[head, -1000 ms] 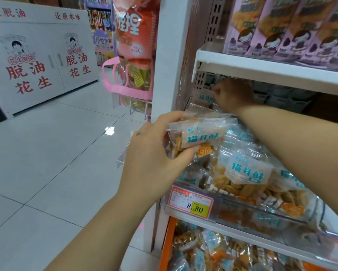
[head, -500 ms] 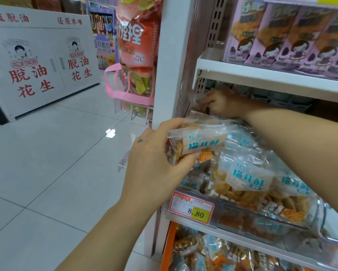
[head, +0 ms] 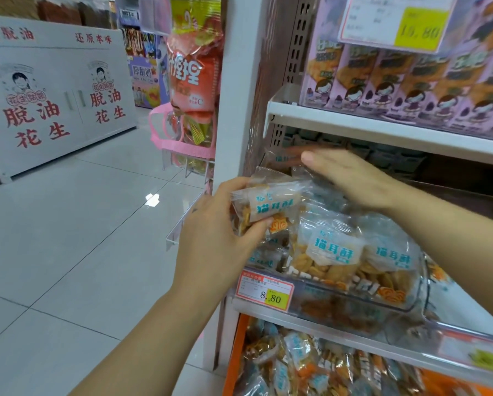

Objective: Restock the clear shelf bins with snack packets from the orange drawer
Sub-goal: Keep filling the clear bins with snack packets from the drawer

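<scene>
Left hand (head: 222, 232) grips a clear, blue-lettered snack packet (head: 271, 205); right hand (head: 351, 175) flat.
Left fingers and thumb curl round the packet, held just in front of the clear plastic shelf bin (head: 353, 302), which is heaped with like packets. Right fingers straight, palm down over the heap's rear, beneath the white metal shelf (head: 382, 127); fingertips blurred, contact unclear. Orange drawer (head: 235, 352) below, holding packets.

1. The gripped packet (head: 271, 205) is crinkled, glossy clear plastic film.
2. Below the grip, the bin (head: 353, 305) is smooth transparent plastic.
3. Left of the grip, the floor (head: 68, 238) is glossy tile.
</scene>
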